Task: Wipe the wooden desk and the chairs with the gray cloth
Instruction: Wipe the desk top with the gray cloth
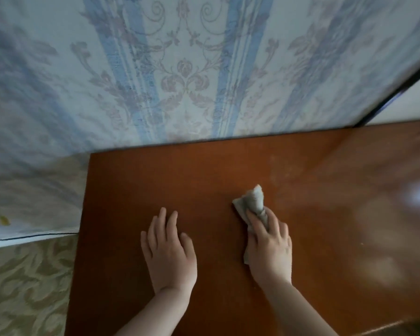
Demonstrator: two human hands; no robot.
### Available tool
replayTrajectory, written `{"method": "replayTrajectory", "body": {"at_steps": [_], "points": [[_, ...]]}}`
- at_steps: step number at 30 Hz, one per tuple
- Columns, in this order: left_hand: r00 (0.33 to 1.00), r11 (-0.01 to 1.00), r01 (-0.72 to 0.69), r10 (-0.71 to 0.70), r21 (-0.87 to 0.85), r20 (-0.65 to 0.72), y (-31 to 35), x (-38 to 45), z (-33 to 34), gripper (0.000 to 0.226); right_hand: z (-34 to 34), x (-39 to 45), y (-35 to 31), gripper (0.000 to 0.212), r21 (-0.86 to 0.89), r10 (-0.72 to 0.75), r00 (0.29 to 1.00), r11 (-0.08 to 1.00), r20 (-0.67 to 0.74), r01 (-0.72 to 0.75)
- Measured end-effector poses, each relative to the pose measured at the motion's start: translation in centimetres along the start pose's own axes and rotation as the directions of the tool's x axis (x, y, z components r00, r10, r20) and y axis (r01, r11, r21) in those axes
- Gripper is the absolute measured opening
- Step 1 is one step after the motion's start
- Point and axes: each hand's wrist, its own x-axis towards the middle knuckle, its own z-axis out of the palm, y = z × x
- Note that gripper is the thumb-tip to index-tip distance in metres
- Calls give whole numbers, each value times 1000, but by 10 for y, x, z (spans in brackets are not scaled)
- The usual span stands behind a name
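Observation:
The wooden desk (180, 180) fills the lower right of the head view, reddish brown with a dusty sheen toward the right. My right hand (269, 248) presses the crumpled gray cloth (254, 201) onto the desktop, fingers curled over it; the cloth's bunched end sticks out past my fingertips. To its left, my left hand (169, 251) lies flat on the desk with straight fingers and holds nothing. No chair is in view.
A patterned blue and white fabric (180, 69) hangs like a wall right behind the desk's far edge and down its left side. A beige patterned floor (27, 287) shows to the left of the desk. A dark frame edge (395, 93) runs at the upper right.

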Motion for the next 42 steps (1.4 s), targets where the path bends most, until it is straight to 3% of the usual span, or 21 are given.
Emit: {"method": "replayTrajectory", "body": {"at_steps": [2, 4, 7, 9, 12, 14, 16, 17, 18, 19, 21, 23, 26, 29, 31, 32, 34, 36, 37, 40, 42], "points": [[998, 997, -59, 60, -41, 24, 4, -4, 1, 44, -3, -9, 2, 39, 72, 365, 928, 930, -77, -360], [994, 991, -93, 98, -101, 45, 22, -9, 7, 45, -3, -10, -16, 36, 161, 489, 862, 869, -132, -468], [963, 951, -250, 265, -183, 57, 54, -17, 23, 41, 6, -18, -35, 34, 112, 191, 977, 977, -91, -180], [935, 931, -334, 347, -144, 76, 62, -17, 31, 41, 1, -20, -16, 37, 65, 37, 999, 997, -29, -35], [914, 923, -379, 384, -61, 132, 62, -17, 34, 41, -14, -36, 31, 42, -66, 24, 999, 998, -31, -26], [909, 921, -387, 388, -37, 154, 63, -18, 32, 44, -27, -41, 60, 39, -64, 202, 974, 976, -106, -209], [909, 924, -381, 381, -31, 170, 65, -18, 32, 44, -33, -35, 75, 39, 25, 524, 837, 849, -154, -527], [912, 927, -374, 375, -38, 170, 67, -19, 31, 44, -36, -30, 73, 39, 71, 636, 753, 770, -168, -634], [916, 930, -363, 367, -53, 162, 70, -20, 32, 44, -39, -27, 65, 39, 107, 659, 733, 752, -169, -651], [920, 932, -355, 362, -73, 152, 75, -24, 33, 44, -39, -27, 53, 39, 137, 585, 792, 811, -176, -569], [919, 927, -356, 370, -119, 132, 88, -35, 39, 45, -29, -40, 31, 39, 76, 218, 970, 974, -104, -211], [914, 917, -363, 385, -165, 131, 105, -52, 48, 44, -27, -58, 41, 37, 13, -2, 1000, 1000, -6, 2], [887, 896, -403, 432, -185, 165, 132, -81, 61, 47, -44, -66, 104, 38, -70, 149, 982, 985, -115, -157], [864, 887, -429, 457, -169, 210, 158, -107, 68, 46, -72, -67, 174, 31, -14, 564, 794, 813, -229, -582], [868, 895, -421, 445, -146, 222, 170, -114, 73, 45, -84, -57, 187, 31, 34, 671, 701, 728, -242, -685], [872, 901, -415, 433, -125, 228, 173, -115, 75, 44, -86, -50, 180, 32, 58, 656, 709, 743, -259, -666], [882, 910, -408, 415, -79, 222, 173, -113, 79, 45, -78, -37, 146, 34, 100, 506, 812, 860, -292, -501], [872, 893, -449, 443, -18, 208, 171, -112, 81, 46, -61, -34, 110, 36, 74, 281, 937, 960, -210, -271], [868, 884, -467, 457, 6, 193, 171, -112, 82, 44, -55, -33, 104, 37, 82, 221, 961, 974, -163, -210], [893, 905, -426, 417, 17, 172, 174, -113, 84, 39, -56, -29, 138, 39, 11, 217, 959, 976, -181, -218], [900, 914, -405, 395, 20, 183, 176, -114, 85, 40, -66, -41, 173, 40, -27, 390, 889, 913, -240, -408]]}}
